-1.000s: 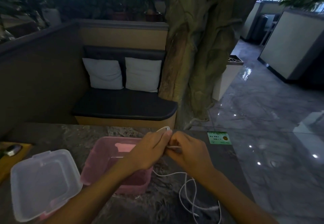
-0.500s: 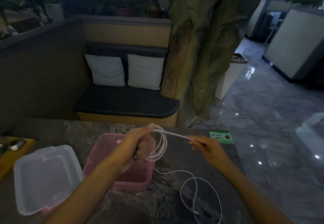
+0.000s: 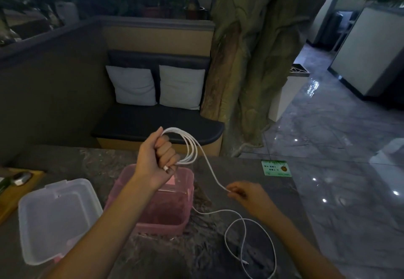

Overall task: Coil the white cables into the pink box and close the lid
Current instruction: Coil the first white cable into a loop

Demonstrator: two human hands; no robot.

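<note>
My left hand [image 3: 156,158] is raised above the pink box [image 3: 166,217] and grips several loops of the white cable [image 3: 192,147]. One strand runs down and right from the coil to my right hand [image 3: 247,195], which pinches it over the table. The rest of the white cable lies in loose loops [image 3: 247,235] on the dark stone table [image 3: 196,257], right of the box. The pink box stands open with nothing visible inside. Its clear lid [image 3: 54,217] lies upside down to the left of the box.
A wooden board [image 3: 19,191] with a metal object lies at the table's left edge. A green sticker [image 3: 276,168] sits near the far right of the table. Beyond the table are a dark bench with two white cushions [image 3: 157,86] and a tree trunk [image 3: 251,60].
My left hand has risen with a growing coil of cable. My right hand has swung away from it, first right, then down toward the table, drawing a strand along.
</note>
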